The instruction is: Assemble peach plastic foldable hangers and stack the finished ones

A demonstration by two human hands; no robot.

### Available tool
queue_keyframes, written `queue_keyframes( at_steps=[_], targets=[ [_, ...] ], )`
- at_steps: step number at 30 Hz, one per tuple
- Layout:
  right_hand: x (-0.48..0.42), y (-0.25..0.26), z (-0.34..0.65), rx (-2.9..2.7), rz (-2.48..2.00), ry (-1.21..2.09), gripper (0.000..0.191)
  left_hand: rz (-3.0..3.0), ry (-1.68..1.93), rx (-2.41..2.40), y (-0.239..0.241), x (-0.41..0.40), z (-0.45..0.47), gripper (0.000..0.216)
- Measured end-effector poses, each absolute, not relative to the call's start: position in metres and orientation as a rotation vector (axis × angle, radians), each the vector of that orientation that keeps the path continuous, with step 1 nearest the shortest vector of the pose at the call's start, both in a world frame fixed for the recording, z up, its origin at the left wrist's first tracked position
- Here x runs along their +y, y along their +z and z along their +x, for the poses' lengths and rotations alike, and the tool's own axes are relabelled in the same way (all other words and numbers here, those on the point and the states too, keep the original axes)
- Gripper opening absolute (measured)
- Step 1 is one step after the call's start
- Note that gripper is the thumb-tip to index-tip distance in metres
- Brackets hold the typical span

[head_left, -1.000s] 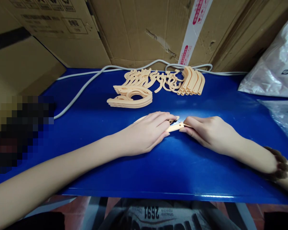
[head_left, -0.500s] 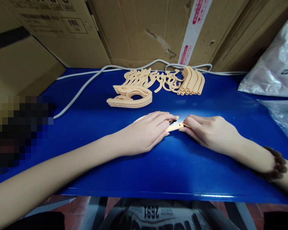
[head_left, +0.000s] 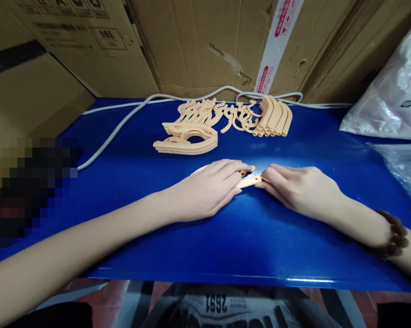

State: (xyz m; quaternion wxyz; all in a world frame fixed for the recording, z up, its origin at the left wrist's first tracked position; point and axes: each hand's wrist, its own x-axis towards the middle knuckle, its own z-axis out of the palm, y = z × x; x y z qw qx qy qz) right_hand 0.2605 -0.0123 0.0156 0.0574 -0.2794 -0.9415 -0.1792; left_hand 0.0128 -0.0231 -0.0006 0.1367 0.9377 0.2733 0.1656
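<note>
My left hand (head_left: 210, 189) lies palm down on the blue table (head_left: 198, 237), its fingers pressed over a peach plastic hanger piece (head_left: 249, 181) that it mostly hides. My right hand (head_left: 299, 189) meets it from the right, fingertips pinched on the end of the same piece. Behind the hands lies a flat stack of peach hangers (head_left: 186, 139). Further back is a row of hook-shaped peach parts (head_left: 222, 113) and a leaning bundle of curved peach arms (head_left: 275, 116).
Cardboard boxes (head_left: 198, 43) wall the table at the back and left. A white cable (head_left: 123, 120) runs along the back edge. Clear plastic bags (head_left: 393, 100) sit at the right. A blurred patch (head_left: 24, 187) covers the left edge.
</note>
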Motion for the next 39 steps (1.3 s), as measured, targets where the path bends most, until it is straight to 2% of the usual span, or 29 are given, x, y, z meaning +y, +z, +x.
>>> queue_keyframes(
  at_steps=[9,39],
  targets=[
    [-0.0121,0.0155,0.2605,-2.883,-0.909,-0.482,0.042,2.709,0.457,0.794,0.0,-0.023,0.0127,0.031],
    [-0.0109,0.0142,0.2594,-2.812,-0.805,-0.591,0.038,2.723,0.467,0.783,0.0,-0.0225,0.0123,0.033]
  ],
)
